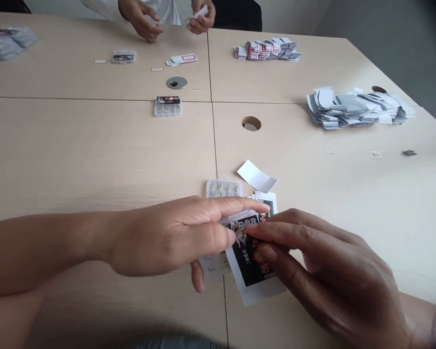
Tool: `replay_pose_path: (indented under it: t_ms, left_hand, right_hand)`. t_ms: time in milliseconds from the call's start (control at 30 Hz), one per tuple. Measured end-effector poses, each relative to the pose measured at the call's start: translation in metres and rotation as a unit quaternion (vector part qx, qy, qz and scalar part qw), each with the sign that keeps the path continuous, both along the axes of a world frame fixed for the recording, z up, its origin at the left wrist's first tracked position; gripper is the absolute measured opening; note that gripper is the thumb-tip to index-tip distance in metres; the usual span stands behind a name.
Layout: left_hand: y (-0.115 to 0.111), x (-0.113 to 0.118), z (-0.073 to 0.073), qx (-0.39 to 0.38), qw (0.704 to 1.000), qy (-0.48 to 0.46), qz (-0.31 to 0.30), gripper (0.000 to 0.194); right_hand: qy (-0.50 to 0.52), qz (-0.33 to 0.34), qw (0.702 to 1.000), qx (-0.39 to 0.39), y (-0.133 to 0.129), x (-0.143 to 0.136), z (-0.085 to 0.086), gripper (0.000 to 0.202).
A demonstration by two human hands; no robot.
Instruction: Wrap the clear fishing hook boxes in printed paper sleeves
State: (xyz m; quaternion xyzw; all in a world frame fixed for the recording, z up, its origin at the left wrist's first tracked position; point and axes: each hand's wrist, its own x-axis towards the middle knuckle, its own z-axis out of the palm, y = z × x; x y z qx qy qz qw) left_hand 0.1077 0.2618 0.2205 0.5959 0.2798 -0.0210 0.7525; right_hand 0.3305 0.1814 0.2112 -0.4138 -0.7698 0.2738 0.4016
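A black printed label on white backing lies tilted over a clear plastic box with small hooks in it. My right hand pinches the label between thumb and fingers at its right side. My left hand grips the box from the left. Its thumb presses at the label's upper left edge, its index finger stretches across the top, and another finger shows below by the box. Behind them, another clear box of hooks is partly hidden, beside further printed labels.
A curled white paper lies just beyond my hands. A labelled box stands mid-table near a cable hole. Paper piles lie at right and back. Across the table, a person's hands hold a small white piece.
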Motion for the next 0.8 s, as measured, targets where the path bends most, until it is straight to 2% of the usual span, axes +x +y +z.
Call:
replay_pose_path:
  t_ms: [200, 533, 800]
  left_hand:
    - [0.002, 0.0008, -0.003, -0.027, 1.0, 0.001, 0.006, 0.053]
    - [0.0009, 0.0025, -0.0013, -0.016, 1.0, -0.009, 0.005, 0.059]
    - [0.0007, 0.0016, -0.0005, -0.001, 1.0, -0.014, 0.003, 0.057]
  right_hand:
    - [0.002, 0.004, 1.0, 0.0, -0.0001, -0.0004, -0.0005, 0.024]
    - [0.007, 0.002, 1.0, 0.003, 0.0012, 0.0007, -0.0012, 0.022]
    - [0.004, 0.0, 1.0, 0.007, 0.0008, 0.0002, -0.002, 0.023]
